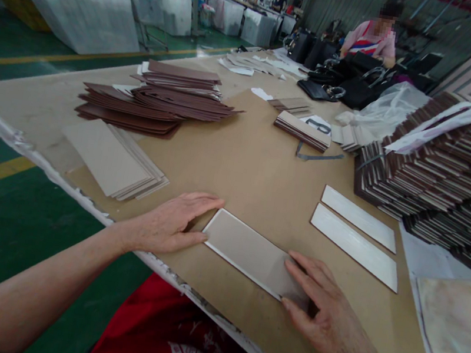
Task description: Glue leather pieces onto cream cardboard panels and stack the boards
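**Left hand (172, 220) and right hand (323, 301) steady one grey panel (246, 250)**

The largest thing is the brown-covered table (237, 165). On its right side rises one tall stack of dark-edged pieces (451, 169), too many to count. At far left lie several overlapping brown sheets (175, 104); their number cannot be told. Nearer on the left is one pile of beige cards (108, 159), several deep, its layers too close to count.

The single panel lies flat near the table's near edge, between the hands, a white border showing along it. The step in hand appears to be lining it up; the next move seems to call for even, light pressure at both ends. The person's left thumb and fingertips, moderately spread, hold the corners of its left end; the right fingers rest on its right end, the thumb at its near edge.

Right of it, apart, lie two white strips (354, 246), side by side. Beyond is one small bundle (303, 130), layers uncounted, with one thin grey band (321, 157) just beside it.
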Motion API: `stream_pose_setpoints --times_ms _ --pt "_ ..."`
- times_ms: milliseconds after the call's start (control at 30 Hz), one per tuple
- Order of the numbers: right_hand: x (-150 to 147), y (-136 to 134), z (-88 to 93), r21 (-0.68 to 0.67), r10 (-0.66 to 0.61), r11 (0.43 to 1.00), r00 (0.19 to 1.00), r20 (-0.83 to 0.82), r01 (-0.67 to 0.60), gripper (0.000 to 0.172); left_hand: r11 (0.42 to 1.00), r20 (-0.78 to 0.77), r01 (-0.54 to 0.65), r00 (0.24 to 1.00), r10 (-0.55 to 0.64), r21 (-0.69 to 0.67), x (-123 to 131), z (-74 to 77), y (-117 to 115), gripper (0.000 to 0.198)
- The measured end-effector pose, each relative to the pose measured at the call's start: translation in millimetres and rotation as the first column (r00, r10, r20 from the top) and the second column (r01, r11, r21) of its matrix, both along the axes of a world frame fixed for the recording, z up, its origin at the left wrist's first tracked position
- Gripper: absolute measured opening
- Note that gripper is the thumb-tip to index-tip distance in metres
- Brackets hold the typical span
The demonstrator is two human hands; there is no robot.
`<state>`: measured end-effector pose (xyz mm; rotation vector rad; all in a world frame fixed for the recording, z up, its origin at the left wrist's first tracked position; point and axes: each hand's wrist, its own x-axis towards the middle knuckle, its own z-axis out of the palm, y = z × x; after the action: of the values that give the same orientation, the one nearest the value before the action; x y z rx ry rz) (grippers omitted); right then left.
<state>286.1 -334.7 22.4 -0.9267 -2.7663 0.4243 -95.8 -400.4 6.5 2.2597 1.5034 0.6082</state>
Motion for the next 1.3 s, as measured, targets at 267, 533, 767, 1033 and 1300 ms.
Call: stream_pose_setpoints --times_ms 267,533,767,1033,1300 --pt "-3 0 2.4 -0.006 0.014 1.0 1.0 0.009 -0.014 0.052 1.0 -0.013 0.019 1.0 -0.018 0.014 0 -0.1 1 0.065" --pt "-3 2 1.3 -0.028 0.031 0.999 0.999 0.01 -0.031 0.055 0.99 -0.062 0.116 0.992 -0.111 0.081 -1 -1.8 5 0.047" --pt "-6 0 6.5 -0.039 0.072 0.997 0.997 0.026 -0.071 0.051 0.989 -0.1 0.115 0.989 -0.105 0.097 -3 -10.6 7 0.045" --pt "-4 -5 6.9 -0.027 0.095 0.995 0.993 0.071 -0.093 0.052 0.986 -0.142 0.129 0.983 -0.113 0.108 -4 -13.0 7 0.044" --pt "-6 -11 9.5 -0.003 0.078 0.997 0.984 0.158 -0.079 0.05 0.987 -0.156 0.121 0.982 -0.104 0.107 -3 -12.5 7 0.044"
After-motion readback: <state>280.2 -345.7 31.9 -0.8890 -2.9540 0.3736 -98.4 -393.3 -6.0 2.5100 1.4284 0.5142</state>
